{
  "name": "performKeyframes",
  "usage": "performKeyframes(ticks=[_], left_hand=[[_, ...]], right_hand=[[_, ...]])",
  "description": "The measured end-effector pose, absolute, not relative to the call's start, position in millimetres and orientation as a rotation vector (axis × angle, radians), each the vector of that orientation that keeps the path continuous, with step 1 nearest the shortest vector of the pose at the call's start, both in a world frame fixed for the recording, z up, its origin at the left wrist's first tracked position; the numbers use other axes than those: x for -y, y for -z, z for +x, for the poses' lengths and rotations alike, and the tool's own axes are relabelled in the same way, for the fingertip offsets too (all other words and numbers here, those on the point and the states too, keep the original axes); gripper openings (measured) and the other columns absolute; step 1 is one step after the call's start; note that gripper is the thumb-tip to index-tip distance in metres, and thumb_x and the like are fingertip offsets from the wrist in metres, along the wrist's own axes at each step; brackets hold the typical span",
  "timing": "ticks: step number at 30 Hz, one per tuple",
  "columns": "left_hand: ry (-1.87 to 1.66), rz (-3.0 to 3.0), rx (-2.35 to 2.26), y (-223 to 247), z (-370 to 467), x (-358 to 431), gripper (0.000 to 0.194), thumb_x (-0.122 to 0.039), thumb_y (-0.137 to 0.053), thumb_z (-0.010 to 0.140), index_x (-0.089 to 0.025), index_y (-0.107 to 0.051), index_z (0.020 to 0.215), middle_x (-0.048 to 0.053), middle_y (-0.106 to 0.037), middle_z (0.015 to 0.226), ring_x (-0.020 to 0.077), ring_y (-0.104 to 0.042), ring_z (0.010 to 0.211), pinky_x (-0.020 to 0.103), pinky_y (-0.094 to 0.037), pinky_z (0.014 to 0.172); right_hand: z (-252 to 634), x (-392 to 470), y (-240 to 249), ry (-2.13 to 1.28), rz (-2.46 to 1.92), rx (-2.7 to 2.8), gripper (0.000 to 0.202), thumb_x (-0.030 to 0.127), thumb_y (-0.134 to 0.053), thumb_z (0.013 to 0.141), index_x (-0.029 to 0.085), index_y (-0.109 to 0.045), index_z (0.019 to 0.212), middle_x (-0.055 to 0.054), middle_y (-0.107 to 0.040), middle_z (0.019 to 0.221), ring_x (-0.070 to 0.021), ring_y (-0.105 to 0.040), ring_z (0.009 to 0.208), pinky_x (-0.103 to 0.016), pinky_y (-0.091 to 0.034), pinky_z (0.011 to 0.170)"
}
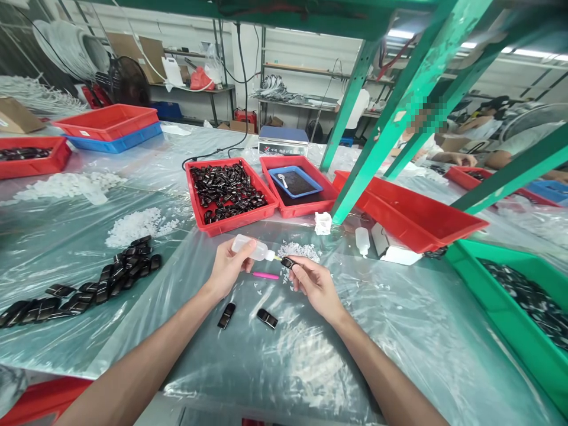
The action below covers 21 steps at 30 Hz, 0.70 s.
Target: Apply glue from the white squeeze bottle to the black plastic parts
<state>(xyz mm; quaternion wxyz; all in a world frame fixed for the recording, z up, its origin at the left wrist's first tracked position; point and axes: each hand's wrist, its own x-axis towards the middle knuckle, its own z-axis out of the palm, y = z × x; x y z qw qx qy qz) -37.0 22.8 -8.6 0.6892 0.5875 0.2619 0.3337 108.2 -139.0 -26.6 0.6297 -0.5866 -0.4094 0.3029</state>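
My left hand [231, 264] is wrapped round a translucent white squeeze bottle [251, 248], tilted so that its thin yellowish tip points right. That tip is at a small black part [288, 262], pinched between the fingers of my right hand [313, 283]; whether they touch is too small to tell. Below the bottle a pink tool [266, 276] lies near my left fingertips. Two more black parts, one on the left [226, 316] and one on the right [267, 318], lie on the plastic-covered table [293, 367] between my forearms. Small white pieces [302, 251] are scattered just behind my hands.
Beyond my hands stand a red tray of black parts [270, 207] and a red tray with a blue one inside [306, 208]. Black parts [118, 275] are piled left. Right are a second bottle [362, 241], a green bin [492, 313] and slanting green posts [368, 160]. A person sits beyond.
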Motion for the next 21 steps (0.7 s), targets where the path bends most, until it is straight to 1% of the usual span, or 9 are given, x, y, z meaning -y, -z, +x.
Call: performKeyframes(ticks=[7,11,14,17,18,21], left_hand=[[-0.755,1.321,-0.580,6.3,-37.1,-21.3,0.048,-0.060,-0.077,0.075,-0.012,-0.073,0.080,0.001,-0.057,0.052,0.0090,-0.046,0.041,0.023,-0.027,0.044],[-0.777,1.328,-0.584,6.4,-36.8,-20.7,0.050,-0.061,-0.076,0.075,-0.012,-0.072,0.080,0.000,-0.056,0.050,0.0091,-0.046,0.041,0.023,-0.027,0.044],[-0.785,1.332,-0.577,7.4,-36.7,-20.4,0.049,-0.060,-0.075,0.077,-0.012,-0.072,0.081,0.000,-0.055,0.049,0.0094,-0.046,0.041,0.023,-0.029,0.044],[-0.773,1.319,-0.570,7.8,-36.5,-20.2,0.048,-0.059,-0.075,0.078,-0.011,-0.072,0.083,0.000,-0.056,0.050,0.0096,-0.047,0.042,0.023,-0.030,0.044],[-0.772,1.308,-0.567,7.6,-36.5,-20.0,0.048,-0.059,-0.076,0.078,-0.011,-0.072,0.083,0.000,-0.057,0.051,0.0097,-0.048,0.042,0.023,-0.031,0.044],[-0.775,1.275,-0.554,6.5,-36.3,-19.5,0.047,-0.058,-0.077,0.076,-0.011,-0.072,0.083,0.001,-0.058,0.052,0.0101,-0.048,0.043,0.023,-0.033,0.043]], right_hand=[[107.8,137.7,25.1,-0.711,-1.340,0.920,0.042,0.056,-0.067,0.091,0.020,-0.074,0.112,-0.001,-0.063,0.072,-0.0125,-0.056,0.053,-0.024,-0.040,0.043],[107.0,137.0,23.5,-0.758,-1.288,0.859,0.042,0.055,-0.071,0.088,0.020,-0.076,0.111,-0.001,-0.063,0.070,-0.0118,-0.055,0.051,-0.023,-0.036,0.041],[105.5,137.9,19.9,-0.816,-1.256,0.798,0.042,0.052,-0.073,0.087,0.021,-0.077,0.115,-0.003,-0.066,0.076,-0.0116,-0.057,0.052,-0.022,-0.035,0.040],[104.7,139.4,16.8,-0.834,-1.250,0.748,0.042,0.052,-0.071,0.088,0.022,-0.077,0.117,-0.006,-0.070,0.085,-0.0118,-0.057,0.055,-0.022,-0.036,0.041],[104.8,139.9,16.5,-0.832,-1.256,0.741,0.042,0.052,-0.070,0.089,0.022,-0.077,0.118,-0.006,-0.070,0.086,-0.0120,-0.056,0.055,-0.022,-0.036,0.041],[105.8,141.3,17.4,-0.796,-1.303,0.774,0.046,0.051,-0.071,0.089,0.022,-0.075,0.124,-0.003,-0.067,0.072,-0.0119,-0.051,0.051,-0.023,-0.036,0.042]])
